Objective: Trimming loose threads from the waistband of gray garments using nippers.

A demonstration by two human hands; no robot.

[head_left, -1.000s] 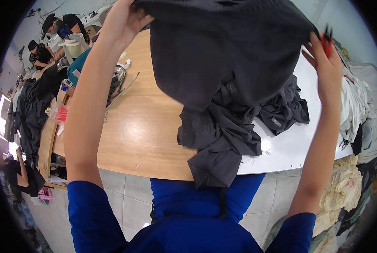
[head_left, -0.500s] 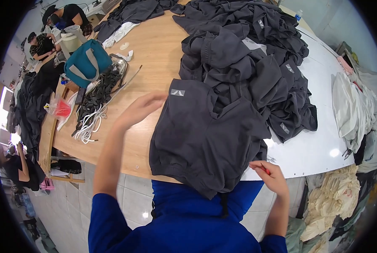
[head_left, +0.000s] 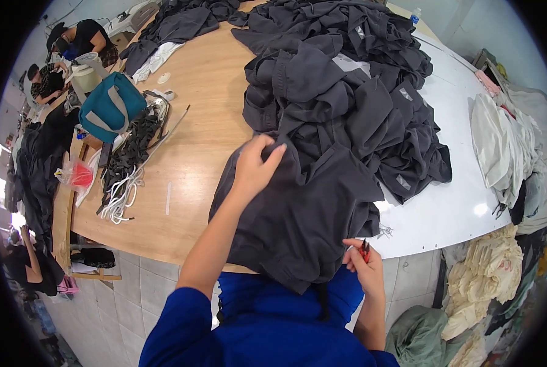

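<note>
Touching dark garment (head_left: 301,211), left hand (head_left: 255,174) half-open, grip unclear; right hand (head_left: 369,274) curls round red snips (head_left: 364,252) by near edge of tabletop (head_left: 191,165); best keep snips off garment.

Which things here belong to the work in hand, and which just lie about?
In use:
dark grey garment, under the left hand
red-and-black tool, in the right hand
heaped dark garments, probably

Probably lying about:
teal bag
white cords
cream cloth

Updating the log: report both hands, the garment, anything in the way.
Left hand on dark garment; right hand holding red tool. Garment overhangs near edge of table. Pile of dark clothes crowds garment's far side.
</note>
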